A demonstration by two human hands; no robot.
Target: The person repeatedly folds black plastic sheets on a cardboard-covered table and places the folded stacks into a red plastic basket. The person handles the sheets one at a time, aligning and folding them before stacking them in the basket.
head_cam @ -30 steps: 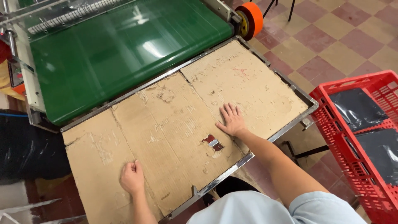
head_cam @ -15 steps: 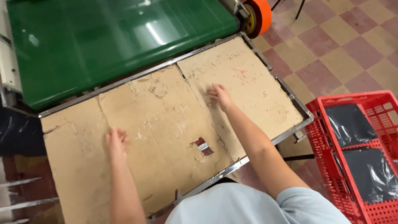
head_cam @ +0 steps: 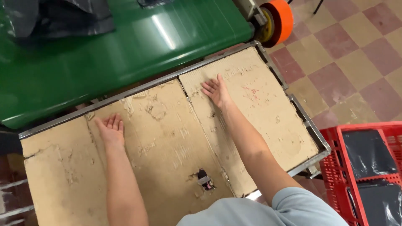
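A worn brown cardboard sheet (head_cam: 167, 138) covers a metal-framed table (head_cam: 307, 125) in front of a green conveyor belt (head_cam: 125, 46). My left hand (head_cam: 111, 129) lies flat and open on the cardboard near its far left edge, close to the belt. My right hand (head_cam: 217, 90) rests flat with fingers spread on the right cardboard panel, just short of the belt. Neither hand holds anything. A torn hole (head_cam: 204, 180) in the cardboard shows near my body.
An orange roller (head_cam: 278, 21) sits at the belt's right end. Dark plastic bags (head_cam: 54, 16) lie on the belt at the far left. A red plastic crate (head_cam: 368, 167) with black bags stands on the checkered floor (head_cam: 356, 62) to my right.
Both hands have slid forward over the cardboard toward the green belt. The view has moved closer to the belt, and dark bags now show on it.
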